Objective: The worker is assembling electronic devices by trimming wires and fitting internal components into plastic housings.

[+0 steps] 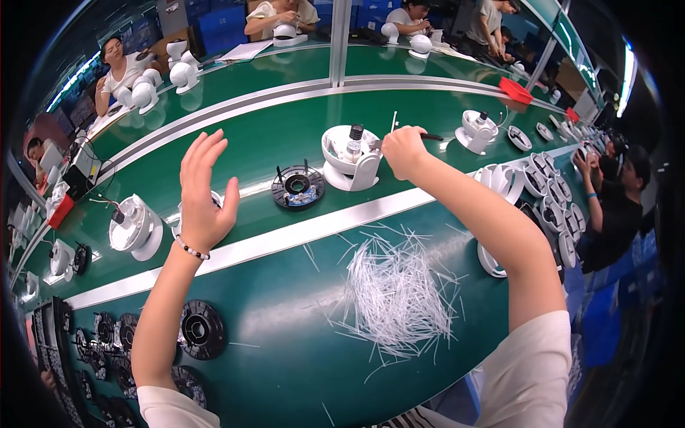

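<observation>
White housing (139, 235): on the green bench (264, 135), wires rising from its top
Left hand (203, 189): raised, fingers extended, thumb spread apart
Black disc (285, 196): flat between the hands, bearing a blue circuit board (307, 195)
Open housing (365, 171): just beside the right fist, black cylinder (356, 133) inside
White strips (399, 292): loose heap, nearer the person
Right hand (404, 152): fingers curled together; cannot tell what they grip

I find illumination bright. A lit tube (627, 78) glows at two o'clock, a light streak (75, 78) at ten. Pale glare lies on the green worktop (278, 371) toward seven. Left hand (205, 192) and right hand (405, 152) read sharp; the metal rail (428, 86) bows across twelve; the outer rim falls to black.
</observation>
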Available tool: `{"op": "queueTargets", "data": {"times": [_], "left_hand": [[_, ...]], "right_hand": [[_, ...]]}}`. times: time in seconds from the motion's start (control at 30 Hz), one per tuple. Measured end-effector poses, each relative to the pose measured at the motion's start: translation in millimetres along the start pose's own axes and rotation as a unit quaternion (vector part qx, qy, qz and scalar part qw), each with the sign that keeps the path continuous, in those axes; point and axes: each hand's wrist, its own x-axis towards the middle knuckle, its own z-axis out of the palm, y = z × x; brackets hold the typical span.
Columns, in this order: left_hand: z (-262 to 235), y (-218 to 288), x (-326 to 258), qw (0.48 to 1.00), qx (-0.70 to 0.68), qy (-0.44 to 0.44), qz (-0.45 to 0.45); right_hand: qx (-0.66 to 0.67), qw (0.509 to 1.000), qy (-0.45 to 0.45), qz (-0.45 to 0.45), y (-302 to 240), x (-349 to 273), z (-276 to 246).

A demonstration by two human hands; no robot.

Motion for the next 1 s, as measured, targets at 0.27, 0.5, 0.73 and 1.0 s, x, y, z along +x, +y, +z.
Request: {"op": "queueTargets", "data": {"times": [0.27,0.5,0.73,1.0], "left_hand": [[-5,-7,-8,1.0,-0.002,-0.001,0.003],[-8,-7,-8,1.0,-0.003,-0.002,0.0],[38,12,2,0.987,-0.095,-0.124,-0.043],[160,24,-6,0.932,0.013,-0.357,-0.069]], "right_hand": [[0.083,0.996,0.006,0.033,11,5,31],[0.379,0.891,0.109,0.225,32,-35,49],[0.452,0.828,0.266,0.199,30,-139,23],[0.658,0.718,0.125,0.19,-25,-276,-10]]}}
